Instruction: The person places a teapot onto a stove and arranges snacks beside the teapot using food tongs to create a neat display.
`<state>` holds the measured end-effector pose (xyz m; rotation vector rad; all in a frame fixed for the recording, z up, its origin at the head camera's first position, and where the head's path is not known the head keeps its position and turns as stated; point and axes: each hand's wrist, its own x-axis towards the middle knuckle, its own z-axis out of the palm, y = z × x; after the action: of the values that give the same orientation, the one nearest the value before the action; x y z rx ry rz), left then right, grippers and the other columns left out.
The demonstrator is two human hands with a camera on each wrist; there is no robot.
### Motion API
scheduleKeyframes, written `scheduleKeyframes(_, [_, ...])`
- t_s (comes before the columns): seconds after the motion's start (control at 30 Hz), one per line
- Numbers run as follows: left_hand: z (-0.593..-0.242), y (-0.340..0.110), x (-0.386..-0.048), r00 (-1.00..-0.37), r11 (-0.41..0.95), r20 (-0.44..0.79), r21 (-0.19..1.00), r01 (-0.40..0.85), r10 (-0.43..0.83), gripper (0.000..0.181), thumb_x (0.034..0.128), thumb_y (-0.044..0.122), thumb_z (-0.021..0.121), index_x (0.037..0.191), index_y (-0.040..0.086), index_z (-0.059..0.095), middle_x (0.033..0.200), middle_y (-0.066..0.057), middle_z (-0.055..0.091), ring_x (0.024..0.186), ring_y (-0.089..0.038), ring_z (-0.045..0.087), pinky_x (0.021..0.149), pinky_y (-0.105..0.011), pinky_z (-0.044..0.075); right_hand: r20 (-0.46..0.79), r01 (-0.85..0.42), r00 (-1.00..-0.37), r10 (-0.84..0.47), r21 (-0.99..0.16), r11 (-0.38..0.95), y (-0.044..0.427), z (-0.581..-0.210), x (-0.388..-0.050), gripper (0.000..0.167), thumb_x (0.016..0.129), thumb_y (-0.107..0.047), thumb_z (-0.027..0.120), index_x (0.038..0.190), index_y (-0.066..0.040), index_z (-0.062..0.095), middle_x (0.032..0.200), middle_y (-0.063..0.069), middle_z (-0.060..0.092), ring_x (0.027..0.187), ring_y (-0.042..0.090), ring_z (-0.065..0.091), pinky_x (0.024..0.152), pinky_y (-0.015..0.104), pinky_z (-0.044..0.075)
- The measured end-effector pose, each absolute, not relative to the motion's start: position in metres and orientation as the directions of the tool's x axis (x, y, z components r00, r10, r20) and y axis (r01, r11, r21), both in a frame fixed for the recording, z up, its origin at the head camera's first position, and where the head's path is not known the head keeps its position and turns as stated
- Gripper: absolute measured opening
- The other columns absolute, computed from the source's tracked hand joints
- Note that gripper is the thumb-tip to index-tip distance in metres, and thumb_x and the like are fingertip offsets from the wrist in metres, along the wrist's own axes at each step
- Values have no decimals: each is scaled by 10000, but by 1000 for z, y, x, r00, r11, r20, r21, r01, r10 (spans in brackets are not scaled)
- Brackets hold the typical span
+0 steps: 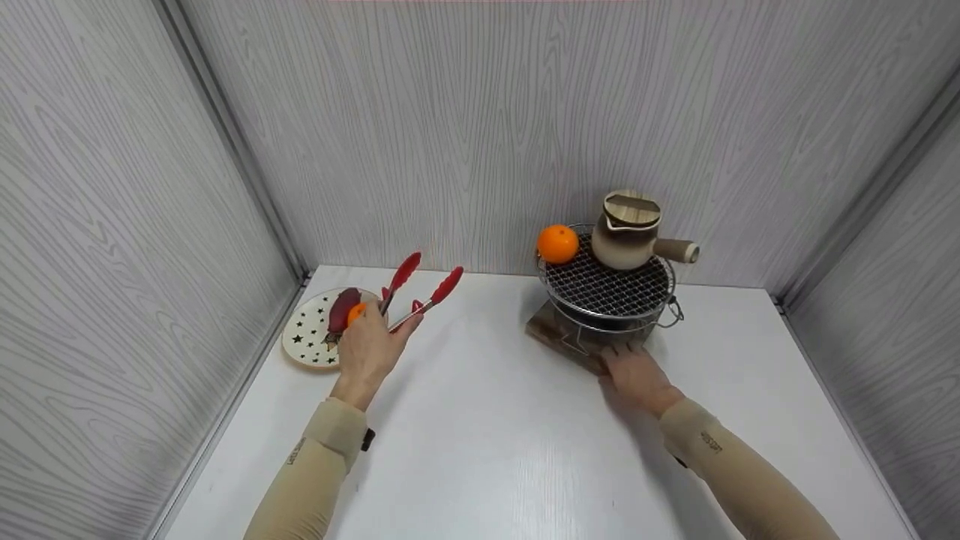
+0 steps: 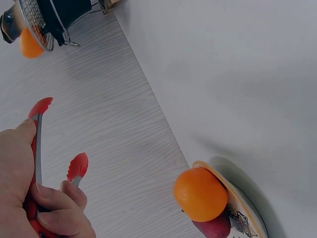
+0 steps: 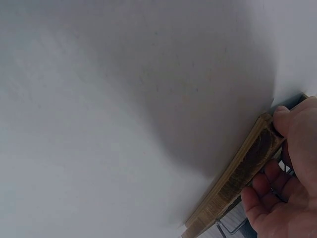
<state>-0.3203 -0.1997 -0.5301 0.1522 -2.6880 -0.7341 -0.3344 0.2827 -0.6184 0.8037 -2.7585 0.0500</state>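
One left hand (image 1: 370,346) has fingers gripping spread red-tipped metal tongs (image 1: 447,286), long axis aimed forward-right, away from round orange fruit (image 2: 200,194) just left; right hand (image 1: 634,375) grips brown wooden board (image 3: 242,167).

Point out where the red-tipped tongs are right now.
In the head view, the red-tipped tongs are left of centre, held in the person's left hand, with their tips to the right of the star-patterned plate.

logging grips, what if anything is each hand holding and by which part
The left hand holds the tongs by their arms, behind the red tips. The right hand touches the wooden base at its near edge; whether it grips cannot be told.
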Motion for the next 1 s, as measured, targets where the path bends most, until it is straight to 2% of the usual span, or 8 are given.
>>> scheduleKeyframes(0.17, [-534, -206, -316, -933, 851, 296, 524, -20, -205, 762, 982, 641, 802, 1346, 11, 579, 919, -168, 678, 795, -374, 702, 735, -540, 608, 280, -520, -805, -522, 88, 849, 284, -619, -336, 486, 948, -191, 880, 1282, 39, 613, 1248, 302, 663, 1218, 499, 654, 1094, 632, 561])
scheduleKeyframes(0.27, [-535, -209, -314, -938, 850, 280, 526, -28, -205, 828, 990, 645, 790, 1436, -15, 565, 1011, -213, 730, 871, -414, 752, 826, -594, 640, 288, -514, -803, -522, 109, 851, 285, -621, -336, 471, 954, -194, 873, 1272, 36, 613, 1231, 293, 660, 1198, 491, 654, 1071, 626, 570])
scheduleKeyframes(0.37, [-538, -215, -311, -939, 849, 275, 527, -34, -208, 864, 991, 647, 786, 1464, -36, 550, 1101, -264, 761, 944, -468, 785, 896, -630, 649, 291, -517, -802, -522, 103, 850, 285, -623, -336, 458, 951, -188, 870, 1257, 40, 617, 1203, 282, 661, 1174, 489, 651, 1063, 627, 566])
scheduleKeyframes(0.53, [-544, -225, -306, -936, 840, 265, 540, -55, -232, 881, 998, 659, 769, 1484, -39, 542, 1172, -305, 770, 1024, -516, 784, 940, -652, 637, 313, -531, -792, -524, 71, 844, 285, -626, -337, 441, 935, -153, 868, 1243, 39, 617, 1197, 292, 653, 1159, 494, 644, 1058, 637, 567])
scheduleKeyframes(0.67, [-545, -231, -302, -936, 835, 245, 544, -82, -251, 872, 1004, 666, 754, 1449, -56, 552, 1186, -317, 771, 1026, -516, 778, 931, -645, 637, 317, -537, -783, -535, 91, 839, 285, -625, -336, 436, 948, -173, 865, 1238, 38, 617, 1205, 292, 653, 1174, 494, 640, 1077, 631, 565])
scheduleKeyframes(0.83, [-549, -237, -297, -929, 837, 257, 540, -90, -265, 811, 995, 654, 775, 1327, -58, 572, 1091, -318, 770, 957, -515, 780, 861, -630, 638, 310, -537, -787, -534, 82, 839, 284, -623, -335, 427, 949, -161, 861, 1229, 49, 617, 1207, 302, 655, 1174, 507, 649, 1077, 644, 569])
scheduleKeyframes(1.0, [-554, -242, -293, -922, 835, 279, 545, -78, -269, 799, 995, 637, 786, 1308, -70, 585, 1073, -334, 777, 916, -524, 780, 822, -636, 636, 301, -532, -790, -534, 97, 841, 282, -621, -334, 436, 952, -160, 859, 1244, 52, 616, 1216, 303, 653, 1170, 493, 652, 1070, 631, 575])
